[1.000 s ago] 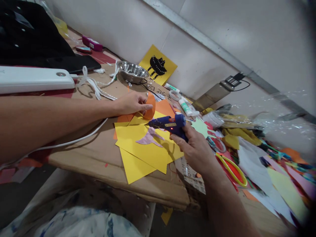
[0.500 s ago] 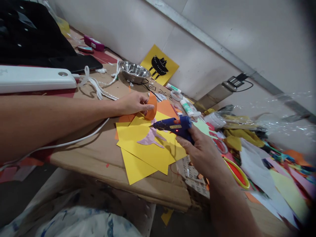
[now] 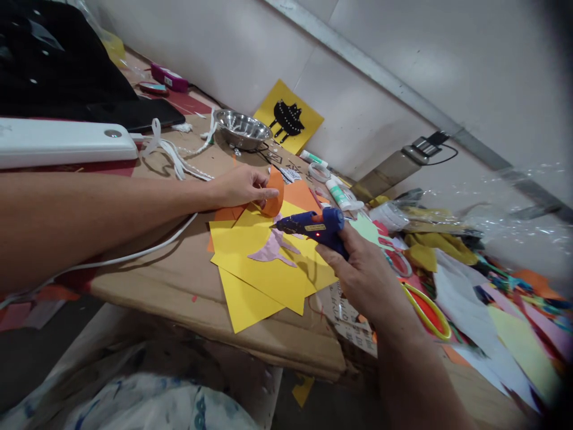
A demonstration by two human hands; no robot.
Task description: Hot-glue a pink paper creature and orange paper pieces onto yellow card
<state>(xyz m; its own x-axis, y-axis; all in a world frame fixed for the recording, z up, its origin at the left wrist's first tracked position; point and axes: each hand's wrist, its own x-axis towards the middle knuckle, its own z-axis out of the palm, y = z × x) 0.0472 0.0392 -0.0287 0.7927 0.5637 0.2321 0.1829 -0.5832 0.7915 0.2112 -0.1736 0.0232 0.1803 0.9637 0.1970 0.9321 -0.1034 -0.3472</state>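
Between the fingers of my left hand [image 3: 248,186] is a curved piece of orange paper [image 3: 274,192], raised over the yellow sheets. My right hand [image 3: 358,263] is wrapped around the grip of a blue hot glue gun [image 3: 308,225], whose small red light is lit. The gun's nozzle points left, just below the orange piece; whether they touch I cannot tell. Beneath the gun lies a lilac paper cut-out [image 3: 271,248], partly hidden by it. Overlapping sheets of yellow paper [image 3: 250,304] lie under the cut-out on a cardboard-covered table [image 3: 156,283].
A steel bowl [image 3: 244,130] and a yellow card with a black shape [image 3: 289,119] stand at the back. Glue sticks [image 3: 338,194] and a metal bottle [image 3: 394,170] are behind my right hand. Coloured paper scraps [image 3: 514,334] crowd the right. A white cable [image 3: 134,258] passes beneath my left forearm.
The glue gun and my right hand have shifted very slightly left. My left hand keeps its hold on the orange paper, almost unmoved.
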